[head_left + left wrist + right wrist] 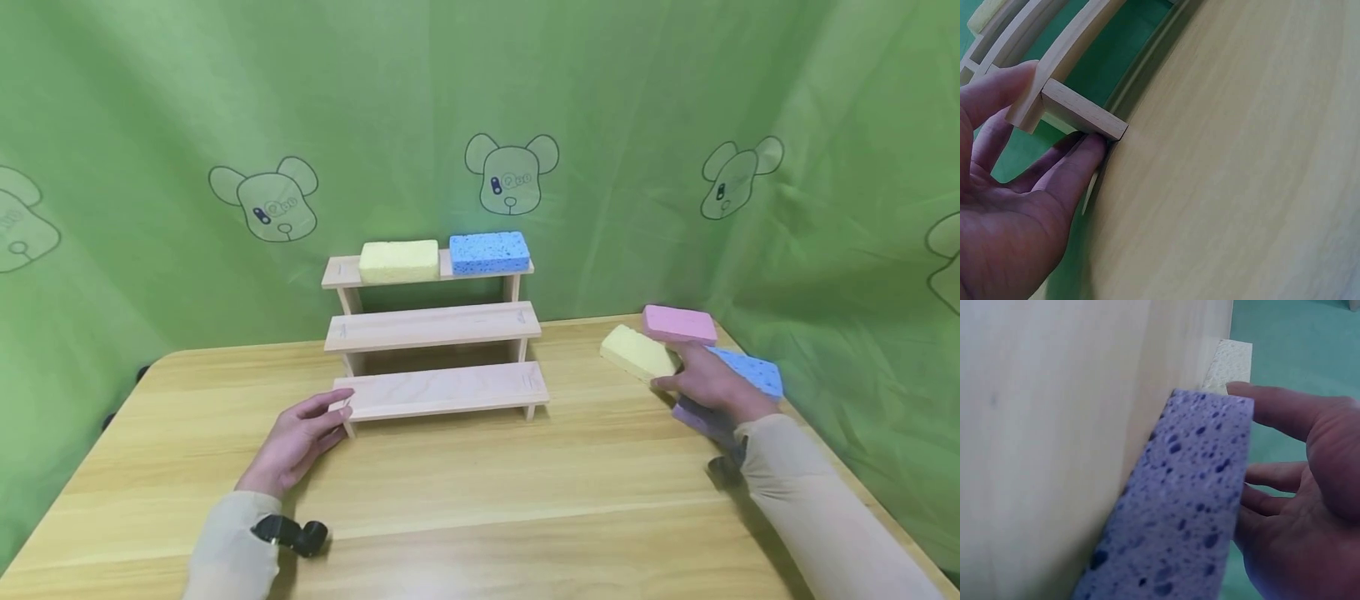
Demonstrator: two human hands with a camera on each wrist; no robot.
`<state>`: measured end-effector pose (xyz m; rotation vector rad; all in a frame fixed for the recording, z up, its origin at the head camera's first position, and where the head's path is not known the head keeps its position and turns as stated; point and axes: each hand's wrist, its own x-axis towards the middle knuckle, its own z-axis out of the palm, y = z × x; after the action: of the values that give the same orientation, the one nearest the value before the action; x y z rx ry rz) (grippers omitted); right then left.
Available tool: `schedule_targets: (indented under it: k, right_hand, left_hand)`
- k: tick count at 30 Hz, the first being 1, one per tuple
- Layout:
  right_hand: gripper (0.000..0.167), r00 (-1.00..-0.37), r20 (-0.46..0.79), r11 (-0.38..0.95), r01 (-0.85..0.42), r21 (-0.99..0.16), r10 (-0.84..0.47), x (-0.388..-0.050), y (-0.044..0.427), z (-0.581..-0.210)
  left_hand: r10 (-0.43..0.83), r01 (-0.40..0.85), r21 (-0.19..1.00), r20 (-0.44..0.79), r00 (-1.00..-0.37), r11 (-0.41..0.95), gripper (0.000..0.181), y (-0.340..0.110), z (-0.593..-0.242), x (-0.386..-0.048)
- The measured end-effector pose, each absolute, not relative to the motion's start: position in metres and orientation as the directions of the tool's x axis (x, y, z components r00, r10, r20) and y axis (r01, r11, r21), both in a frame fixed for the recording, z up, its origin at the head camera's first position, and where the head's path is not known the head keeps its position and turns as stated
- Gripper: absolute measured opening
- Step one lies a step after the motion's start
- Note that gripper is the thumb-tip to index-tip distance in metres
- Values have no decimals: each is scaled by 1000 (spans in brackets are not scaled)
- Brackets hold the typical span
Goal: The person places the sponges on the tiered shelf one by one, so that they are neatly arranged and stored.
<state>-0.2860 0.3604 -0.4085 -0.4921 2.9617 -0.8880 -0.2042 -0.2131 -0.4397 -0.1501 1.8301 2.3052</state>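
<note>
A three-step wooden rack (442, 392) stands on the table, with a yellow sponge (399, 262) and a blue sponge (489, 253) on its top step. My left hand (296, 442) grips the left end of the lowest step; in the left wrist view, the thumb lies against the board (1063, 59) and fingers touch its leg (1085, 112). At the right, my right hand (708, 383) reaches over the right end of another yellow sponge (633, 352), fingers spread. The right wrist view has a purple sponge (1169, 500) in front, partly hiding the fingers and the yellow sponge (1233, 362).
A pink sponge (678, 323) lies behind my right hand, and a second blue sponge (753, 372) beside it at the table's right edge. Green curtain (600, 108) with printed bear heads hangs behind and along both sides of the wooden table (480, 508).
</note>
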Motion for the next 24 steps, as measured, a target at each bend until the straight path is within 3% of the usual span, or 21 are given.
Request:
schedule_targets:
  k: [3, 10, 19, 24]
  right_hand:
    - [44, -954, 76, 796, -285, -534, -291, -286, 361, -408]
    - [71, -955, 93, 806, -288, -517, -282, -286, 364, -404]
    - [63, -940, 157, 790, -341, -510, -304, -286, 364, -399]
    - [71, -949, 153, 773, -314, -552, -276, -285, 365, -396]
  left_hand:
    - [86, -219, 951, -205, -975, -220, 38, -213, -441, -204]
    - [86, -214, 954, -200, -976, -210, 38, -214, -442, -205]
    - [85, -227, 953, -214, -973, -202, 43, -213, -441, -204]
    - [83, -226, 955, -213, -973, -191, 46, -213, -438, -204]
